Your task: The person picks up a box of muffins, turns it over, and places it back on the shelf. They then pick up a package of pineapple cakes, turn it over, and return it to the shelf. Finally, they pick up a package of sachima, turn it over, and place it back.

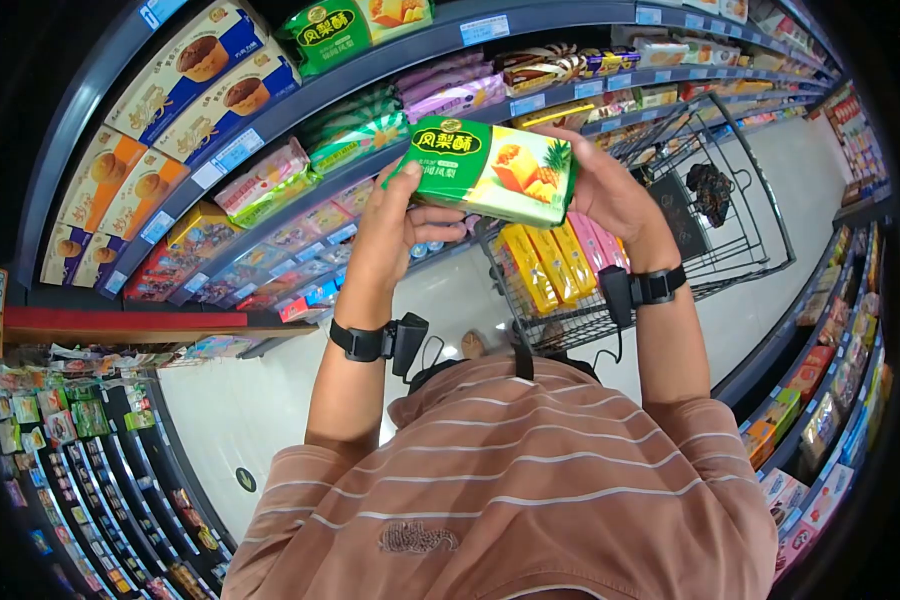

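- The green box (490, 170) looks like glossy printed cardboard.
- The shopping cart (730, 230) is thin dark metal wire.
- The striped shirt (530, 480) is soft matt cloth.
- The floor (250, 400) is smooth and shiny.

- Grey store shelves (530, 22) curving across the upper view, price tags along the edges.
- Top tiers: cake boxes (205, 75) in blue and cream, green pastry packs (325, 30) beside them.
- Lower tiers: pink snack bags (265, 180) (small print unreadable).
- Pale floor (250, 400) carrying a wire shopping cart (720, 220) with yellow and pink boxes (555, 260) inside.
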